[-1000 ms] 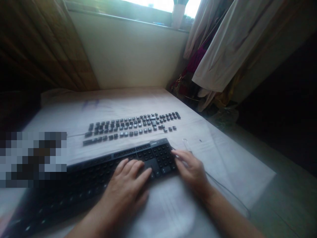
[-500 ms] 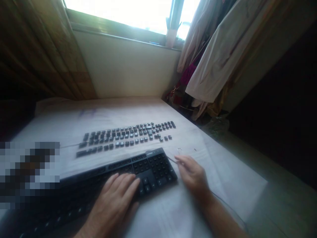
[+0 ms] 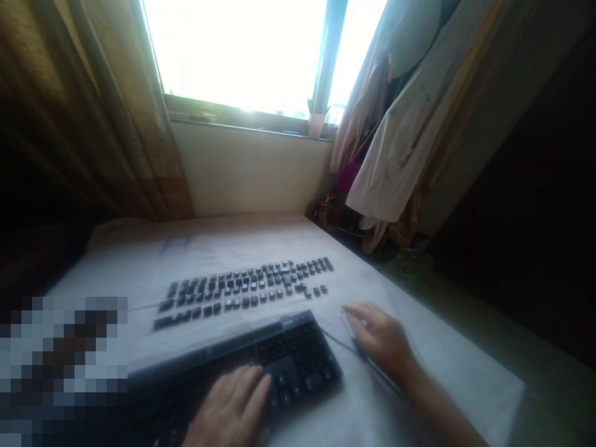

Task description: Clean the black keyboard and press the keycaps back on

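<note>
A black keyboard (image 3: 298,347) lies at a slant in front of me, with keycaps off much of its upper part and some still on along the near edge. My left hand (image 3: 237,397) grips it from the near side, fingers over the top and the thumb low by the edge. Right of the keyboard, my right hand (image 3: 379,335) is low over the cloth, thumb and fingertips pinched together. A tiny pale bit shows at those fingertips, too blurred to make out. The keyboard cable (image 3: 339,340) runs out beneath that hand.
Several loose black keycaps (image 3: 242,285) lie in rows behind the keyboard on the white-covered table (image 3: 223,233). A blurred-out patch (image 3: 60,354) covers the left side. Clothes (image 3: 382,161) hang beyond the table's right edge, and a curtain (image 3: 158,161) hangs beside the window.
My view has tilted up. My right hand has left the cable and moved to where a small bent wire lay on the cloth. The left hand stays on the keyboard.
</note>
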Demonstrator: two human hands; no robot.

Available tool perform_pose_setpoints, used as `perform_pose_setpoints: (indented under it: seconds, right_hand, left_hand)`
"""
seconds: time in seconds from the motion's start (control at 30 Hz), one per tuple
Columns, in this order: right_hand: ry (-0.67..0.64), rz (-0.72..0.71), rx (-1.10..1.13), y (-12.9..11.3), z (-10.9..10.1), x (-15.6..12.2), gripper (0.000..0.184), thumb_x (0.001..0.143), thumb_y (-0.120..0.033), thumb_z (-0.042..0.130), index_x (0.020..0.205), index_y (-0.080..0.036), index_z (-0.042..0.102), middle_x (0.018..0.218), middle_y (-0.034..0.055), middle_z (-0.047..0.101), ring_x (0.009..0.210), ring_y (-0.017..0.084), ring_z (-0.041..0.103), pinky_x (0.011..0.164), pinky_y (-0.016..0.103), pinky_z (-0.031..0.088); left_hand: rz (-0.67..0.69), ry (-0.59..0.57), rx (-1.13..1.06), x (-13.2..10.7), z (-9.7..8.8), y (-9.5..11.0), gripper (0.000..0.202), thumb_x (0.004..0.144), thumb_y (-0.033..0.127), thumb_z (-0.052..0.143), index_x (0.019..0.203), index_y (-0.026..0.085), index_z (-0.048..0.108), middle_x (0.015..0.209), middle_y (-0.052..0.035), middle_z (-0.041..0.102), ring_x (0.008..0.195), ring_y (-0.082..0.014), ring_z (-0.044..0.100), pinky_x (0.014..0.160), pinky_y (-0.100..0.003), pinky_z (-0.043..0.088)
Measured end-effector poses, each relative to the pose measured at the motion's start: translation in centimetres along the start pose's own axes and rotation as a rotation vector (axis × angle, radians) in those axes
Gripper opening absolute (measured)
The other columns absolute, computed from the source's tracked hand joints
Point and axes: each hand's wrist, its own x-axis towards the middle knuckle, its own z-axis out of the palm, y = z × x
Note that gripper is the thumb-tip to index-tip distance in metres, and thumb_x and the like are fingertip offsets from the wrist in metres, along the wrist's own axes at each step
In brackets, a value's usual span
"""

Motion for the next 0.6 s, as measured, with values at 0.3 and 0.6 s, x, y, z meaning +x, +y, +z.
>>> perform_pose_setpoints:
  seconds: [0.3, 0.6]
  right_hand:
    - [-0.233, 0.075, -0.185, -1.1, 4.3, 6.7, 0.022, 0.090, -0.019, 0.060, 0.097, -0.026, 0.079, 0.100, 0.0040, 0.077, 0.088, 0.019, 0.072, 0.076, 0.027, 0.053]
    - [-0.334, 0.043, -0.287, -2.2, 5.9, 7.6, 0.022, 0.093, -0.022, 0.059, 0.101, -0.025, 0.079, 0.104, 0.0065, 0.073, 0.096, 0.020, 0.067, 0.079, 0.026, 0.047]
  left_hand:
    - [-0.064, 0.065, -0.029, -0.1, 0.9, 0.6, 0.032, 0.099, 0.032, 0.043, 0.120, 0.024, 0.064, 0.116, -0.0028, 0.071, 0.105, -0.0192, 0.064, 0.090, -0.031, 0.050]
    - [-0.094, 0.076, -0.032, -0.9, 1.8, 0.9, 0.030, 0.099, 0.034, 0.044, 0.120, 0.025, 0.064, 0.116, -0.0011, 0.071, 0.105, -0.0189, 0.064, 0.091, -0.031, 0.049]
